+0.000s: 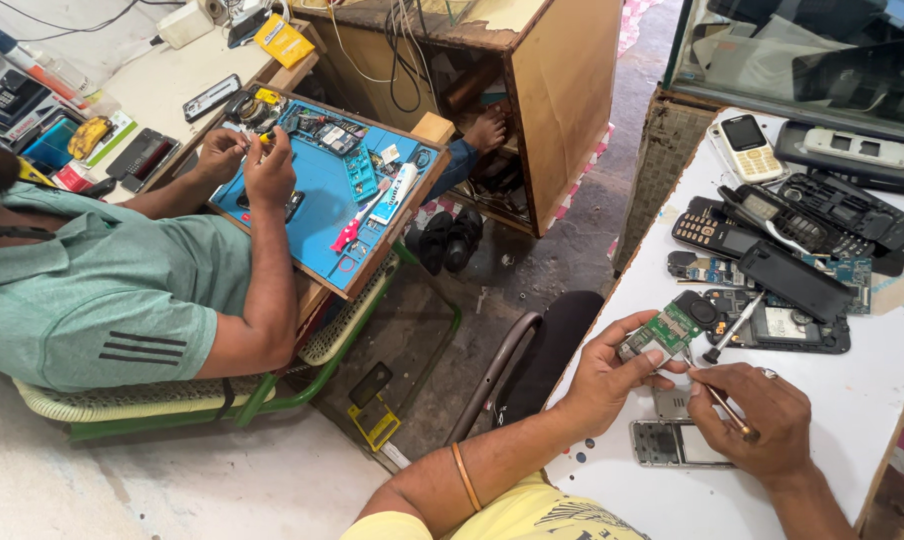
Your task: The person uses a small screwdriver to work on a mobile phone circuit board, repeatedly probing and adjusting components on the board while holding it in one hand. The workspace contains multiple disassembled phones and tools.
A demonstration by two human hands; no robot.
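My left hand point(612, 375) grips a small green phone circuit board point(662, 333) above the white table point(852, 420). My right hand point(762, 415) holds a thin screwdriver point(717, 395) whose tip rests against the board. Just below my hands lies an opened silver phone frame point(667, 443). A second small screwdriver point(734, 328) lies on the table beside a dismantled black phone point(797, 330).
Several phones and phone parts lie at the table's far side, including a white keypad phone point(746, 146) and black keypad phones point(712, 235). To the left a co-worker in a green shirt point(102, 290) works with both hands over a blue repair mat point(327, 195). A dark chair point(532, 350) stands between us.
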